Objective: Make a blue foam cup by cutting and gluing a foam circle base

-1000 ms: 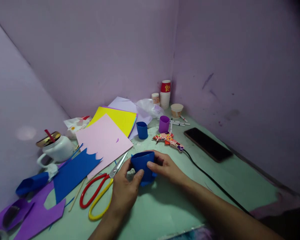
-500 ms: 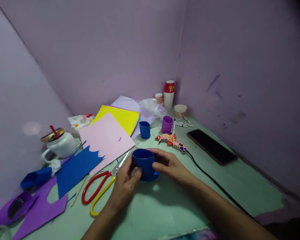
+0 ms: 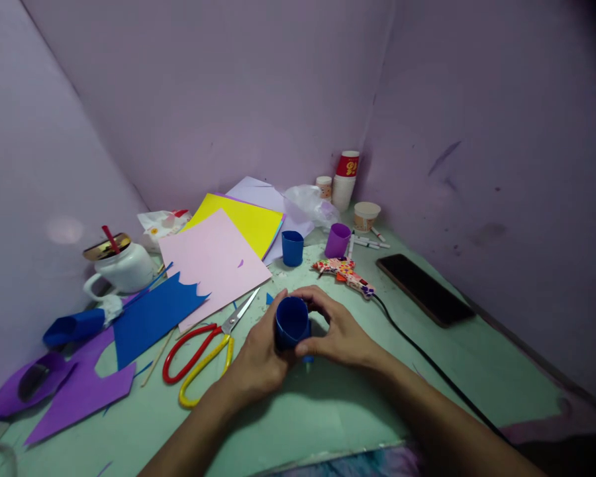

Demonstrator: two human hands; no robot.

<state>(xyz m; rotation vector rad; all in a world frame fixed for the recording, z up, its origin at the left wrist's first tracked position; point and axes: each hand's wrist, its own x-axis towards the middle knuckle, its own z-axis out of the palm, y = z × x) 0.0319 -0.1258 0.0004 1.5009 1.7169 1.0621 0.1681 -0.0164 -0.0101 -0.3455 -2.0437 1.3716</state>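
A blue foam cup (image 3: 293, 319) is held between my two hands, its opening tipped towards me. My left hand (image 3: 264, 351) grips its left side, fingers partly hidden behind it. On the other side, my right hand (image 3: 342, 331) curves round with the thumb at the lower right wall and the fingers at the back. Beneath the cup a bit of blue shows by my right thumb; its shape is unclear. Scissors (image 3: 213, 351) with one red and one yellow handle lie just left of my left hand. A smaller blue cup (image 3: 293, 249) and a purple cup (image 3: 338, 240) stand beyond.
A patterned glue gun (image 3: 345, 273) with a black cord lies beyond my right hand, and a phone (image 3: 424, 289) is at the right. Pink (image 3: 218, 265), yellow and blue sheets cover the left, near a white mug (image 3: 129, 268). Paper cups (image 3: 344, 189) stand in the corner.
The blue cup has turned and tipped, so more of its inside shows. My left hand has wrapped further round it. The whole view has shifted slightly.
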